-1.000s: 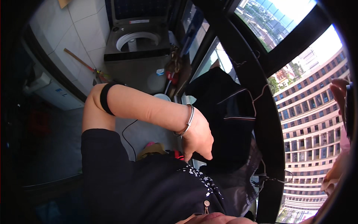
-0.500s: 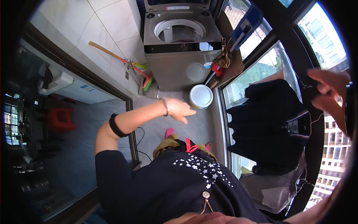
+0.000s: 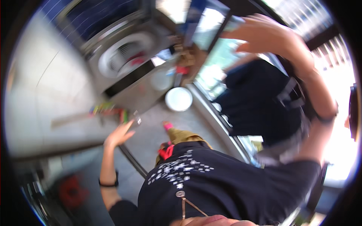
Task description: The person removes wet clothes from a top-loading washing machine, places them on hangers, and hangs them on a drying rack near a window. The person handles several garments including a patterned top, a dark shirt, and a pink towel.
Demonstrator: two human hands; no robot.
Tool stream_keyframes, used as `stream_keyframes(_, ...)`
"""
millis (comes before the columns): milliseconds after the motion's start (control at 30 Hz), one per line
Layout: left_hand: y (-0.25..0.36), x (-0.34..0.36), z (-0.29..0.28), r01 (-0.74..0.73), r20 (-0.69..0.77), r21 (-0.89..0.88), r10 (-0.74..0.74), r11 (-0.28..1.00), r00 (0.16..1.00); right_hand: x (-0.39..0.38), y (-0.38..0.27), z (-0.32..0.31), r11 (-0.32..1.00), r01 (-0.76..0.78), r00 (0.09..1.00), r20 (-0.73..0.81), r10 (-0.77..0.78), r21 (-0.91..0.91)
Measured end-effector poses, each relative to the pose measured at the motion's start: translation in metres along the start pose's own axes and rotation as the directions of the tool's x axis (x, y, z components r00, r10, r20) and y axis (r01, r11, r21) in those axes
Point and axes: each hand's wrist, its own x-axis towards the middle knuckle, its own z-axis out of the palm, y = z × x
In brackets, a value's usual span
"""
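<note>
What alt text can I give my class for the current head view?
The left hand and right hand are both open and seemingly empty, the right near a dark shirt hanging by a window. Beyond, blurred by motion, stand an open washing machine and a white bucket.

Daylight enters from the right; the right-hand window (image 3: 344,79) is overexposed to plain white. Illumination falls off toward the lower left, which is dim. The dark garment (image 3: 260,101) retains little shadow detail against the glare. Motion blur affects most of the frame: the washing machine (image 3: 130,79) is smeared, and the right hand (image 3: 260,34) shows soft, streaked outlines. The left hand (image 3: 118,134) is moderately blurred. The round pendant (image 3: 180,194) is comparatively sharp. Fisheye distortion bends straight edges; black vignetting fills the corners.
</note>
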Motion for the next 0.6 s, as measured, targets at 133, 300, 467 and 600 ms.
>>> stream_keyframes(133,-0.037,0.003,-0.023,0.184,0.018,-0.079,-0.183,0.980,0.983,-0.007,-0.019,0.036,0.984,-0.147,0.989,0.042,0.144,0.096)
stream_keyframes(300,-0.128,0.031,-0.061,0.080,-0.432,-0.019,-0.080,0.997,0.898,-0.037,-0.056,0.037,0.938,-0.141,0.979,0.187,0.084,0.316)
stream_keyframes(467,-0.206,0.096,-0.096,0.190,-0.610,0.253,0.004,0.949,0.792,-0.146,-0.038,0.021,0.791,-0.252,0.954,0.005,0.300,0.558)
stream_keyframes(600,-0.243,0.131,-0.070,0.397,-0.410,0.057,-0.341,0.916,0.846,-0.248,-0.015,-0.033,0.603,-0.517,0.711,-0.088,0.698,0.607)
